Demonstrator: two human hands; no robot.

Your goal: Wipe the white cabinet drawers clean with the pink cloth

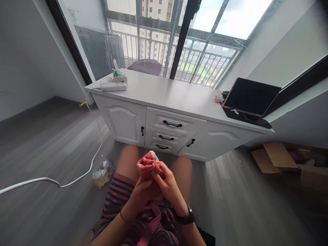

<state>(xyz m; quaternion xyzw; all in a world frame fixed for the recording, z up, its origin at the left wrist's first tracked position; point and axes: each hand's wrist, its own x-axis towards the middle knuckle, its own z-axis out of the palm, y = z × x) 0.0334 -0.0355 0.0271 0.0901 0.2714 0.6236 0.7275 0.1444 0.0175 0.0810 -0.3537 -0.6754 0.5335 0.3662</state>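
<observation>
White counter [179,92], raised door panels [125,114], curved black handles [172,124], stood past your knees [131,153]. Cardboard box [279,156], flaps splayed, sat on the floor [235,205] at right. Flat dark screen [252,97] stood on counter's right end. Crinkled plastic bag [101,174] lay by your left leg. Your left hand [143,191] and right hand [167,181] gripped a nubby, rolled red-and-white cloth [148,162] above your lap.

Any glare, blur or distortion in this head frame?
Head view: sky nearly washed out, pale window-light streaks on the floor, cabinet splayed, apparently by wide-angle stretch, cardboard box dim and soft; red cloth in the hands reads clearer.
</observation>
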